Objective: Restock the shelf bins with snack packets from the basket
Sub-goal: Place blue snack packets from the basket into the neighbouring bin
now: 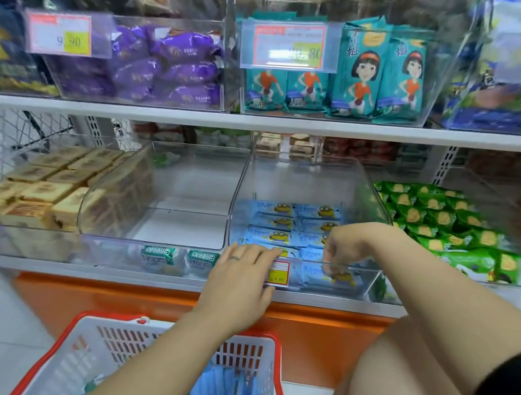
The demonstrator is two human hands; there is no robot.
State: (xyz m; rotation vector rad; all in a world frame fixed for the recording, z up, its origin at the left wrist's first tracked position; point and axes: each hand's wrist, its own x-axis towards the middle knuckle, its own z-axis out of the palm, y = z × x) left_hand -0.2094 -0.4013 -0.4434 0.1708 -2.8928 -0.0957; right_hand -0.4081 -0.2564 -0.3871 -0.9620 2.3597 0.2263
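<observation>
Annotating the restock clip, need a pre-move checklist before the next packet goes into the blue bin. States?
1. Right hand grip on front packet: cannot tell. The fingers curl down onto it inside the bin.
2. Left hand on bin: ok, lying flat over the front edge.
3. Room in bin: ok. The stacked packets lie low and the upper part is free.
4. Basket stock: ok, spare packets show inside.
5. Basket position: ok, directly under the forearms.
</observation>
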